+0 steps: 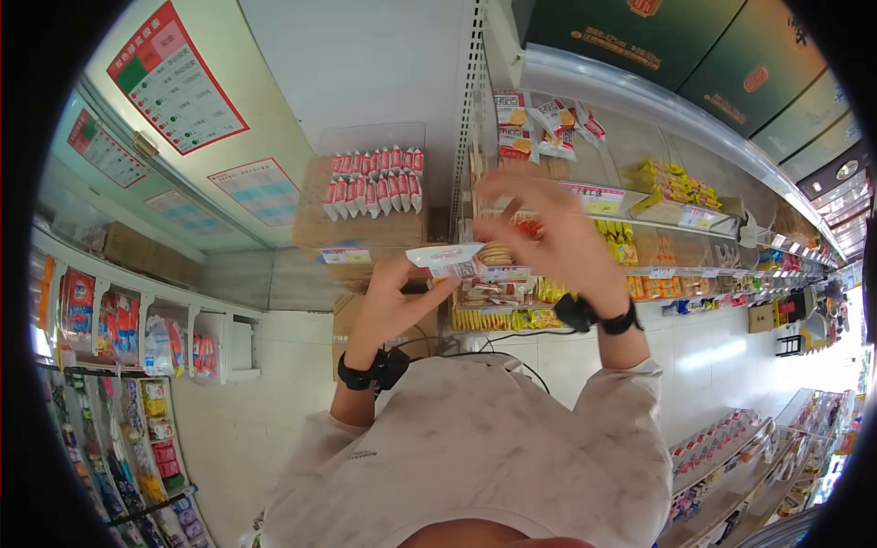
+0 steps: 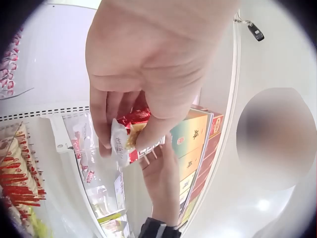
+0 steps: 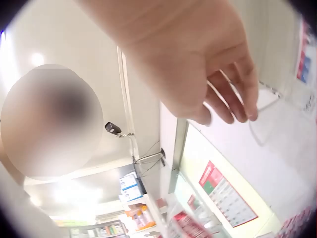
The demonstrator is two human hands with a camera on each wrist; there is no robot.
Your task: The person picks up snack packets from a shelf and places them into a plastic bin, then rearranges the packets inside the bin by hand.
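Note:
My left hand (image 1: 388,306) pinches a small white and red packet (image 1: 448,262) between thumb and fingers, in front of the shelf. In the left wrist view the packet (image 2: 130,139) shows red, white and gold parts, held by the left hand (image 2: 148,59). My right hand (image 1: 548,228), blurred, is raised to the right of the packet with fingers loosely bent. The right wrist view shows the right hand (image 3: 198,64) with nothing between thumb and fingers.
A clear box (image 1: 361,228) at left holds rows of red and white packets. Shelves (image 1: 694,219) with snack packets run along the right, dark green boxes (image 1: 630,46) above. More goods shelves (image 1: 137,365) stand at far left.

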